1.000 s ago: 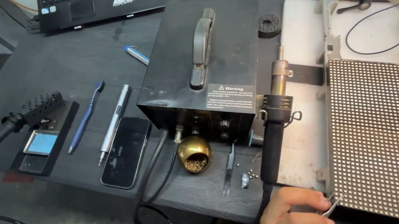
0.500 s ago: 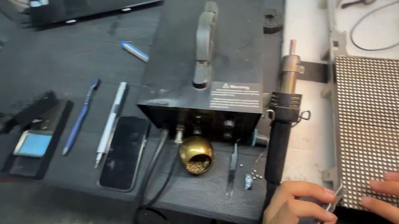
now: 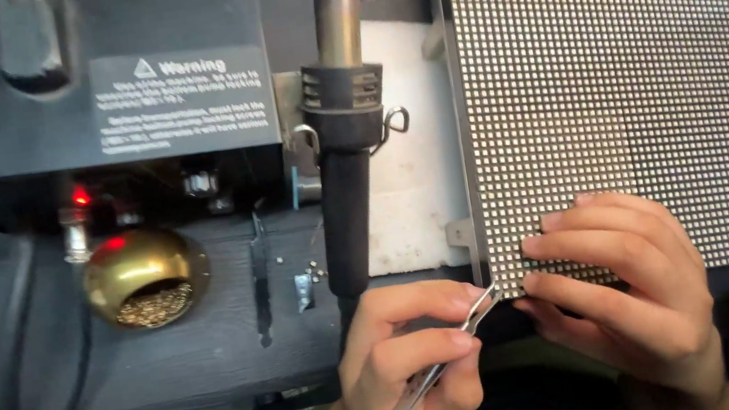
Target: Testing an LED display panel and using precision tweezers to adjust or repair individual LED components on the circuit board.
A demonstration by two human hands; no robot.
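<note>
led matrix panel (image 3: pixel 605 89) lies flat in metal frame, right side of table (image 3: pixel 167 373). left hand (image 3: pixel 404 360) pinches metal tweezers (image 3: pixel 434 369), tips at panel's lower left corner. right hand (image 3: pixel 627 290) rests fingers spread on panel's lower edge, holding nothing. left of panel: black hot-air handle (image 3: pixel 346 149); further left brass tip-cleaner ball (image 3: pixel 142 279), dark station box (image 3: pixel 73 85).

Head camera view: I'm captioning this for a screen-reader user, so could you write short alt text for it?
A person's left hand holds metal tweezers with their tips at the lower left edge of a dotted LED matrix panel, while the right hand rests its fingers on the panel. To the left stand a black hot-air handpiece, a brass tip-cleaner ball and a dark station box.
</note>
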